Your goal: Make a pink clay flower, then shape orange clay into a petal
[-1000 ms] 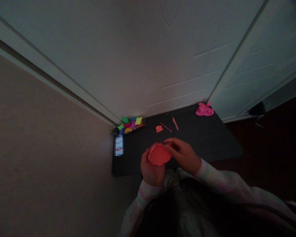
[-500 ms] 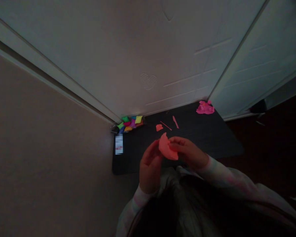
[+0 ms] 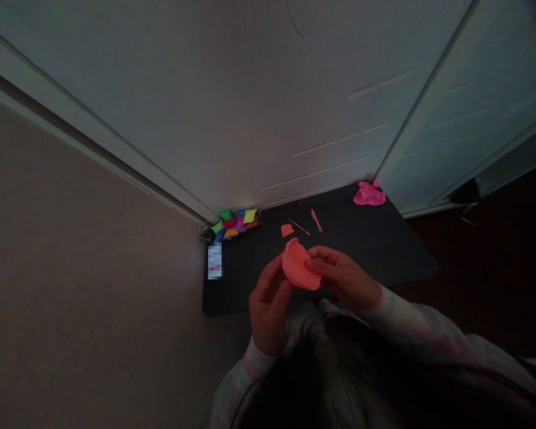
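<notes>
Between my hands, above the dark table, is a thin, curved piece of coral-pink modelling clay. My left hand grips its left edge, thumb in front and fingers behind. On the other side my right hand pinches the clay, its thumb pressed on the inner face. Just beyond lies a small flattened lump of the same clay. Beside that lump rest a thin pink stick and a pink modelling knife.
Colourful clay packets lie at the table's back left, with a phone-like bright rectangle, blurred out, in front. A hot-pink clay figure stands at the back right corner. A white panelled door rises behind the dark table.
The clay piece has turned so more of its hollow inner face shows, and it has shifted slightly left. Both hands still hold it.
</notes>
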Available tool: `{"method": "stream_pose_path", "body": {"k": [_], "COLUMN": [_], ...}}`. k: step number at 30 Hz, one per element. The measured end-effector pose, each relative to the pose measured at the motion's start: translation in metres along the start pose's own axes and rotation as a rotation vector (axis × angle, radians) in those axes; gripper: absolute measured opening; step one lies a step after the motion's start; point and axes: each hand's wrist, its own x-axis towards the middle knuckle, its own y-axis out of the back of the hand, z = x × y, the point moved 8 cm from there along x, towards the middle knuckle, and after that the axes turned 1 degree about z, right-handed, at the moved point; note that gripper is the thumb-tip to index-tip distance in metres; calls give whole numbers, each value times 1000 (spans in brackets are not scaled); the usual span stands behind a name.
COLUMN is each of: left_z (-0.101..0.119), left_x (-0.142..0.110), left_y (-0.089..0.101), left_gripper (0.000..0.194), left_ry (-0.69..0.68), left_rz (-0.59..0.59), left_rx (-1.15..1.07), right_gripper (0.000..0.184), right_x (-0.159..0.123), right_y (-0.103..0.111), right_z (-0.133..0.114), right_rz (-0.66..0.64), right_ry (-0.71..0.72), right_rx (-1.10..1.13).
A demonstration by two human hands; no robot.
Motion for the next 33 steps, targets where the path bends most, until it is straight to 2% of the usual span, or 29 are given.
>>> {"method": "stream_pose_path", "body": {"k": [4,7,10,12,14,18,21,28,33], "left_z": [1,1,13,28,43,66,76,91,94], "left_x": [2,4,5,3,-1,-18,-32,-42,-44], "left_y": [-5,3,14,16,15,0,-13,-25,-24], "left_gripper": [41,41,32,24,24,29,30,23,20], "left_ry": [-4,17,-68,-203,-351,-618,-777,-925,-939], "left_rz": [-73,-16,67,67,38,-67,-142,-188,-135], "left_rx": [-117,92,373,484,545,643,705,765,748], "right_gripper": [14,12,14,21,29,37,35,29,31], "right_x": [-5,-16,-33,-44,-53,-63,-68,-78,-82], "right_y": [7,-1,-22,-36,-44,-52,-56,-60,-61], "right_z": [-19,-37,-50,-55,-60,-68,-69,-76,-80], "right_rz": [112,171,78,-43,-107,-93,-102,-104,-80], "right_ry": [226,441,652,758,820,932,1015,1122,1172], "right_rx": [-336,-696,-922,-957,-958,-981,-980,-905,-870]}}
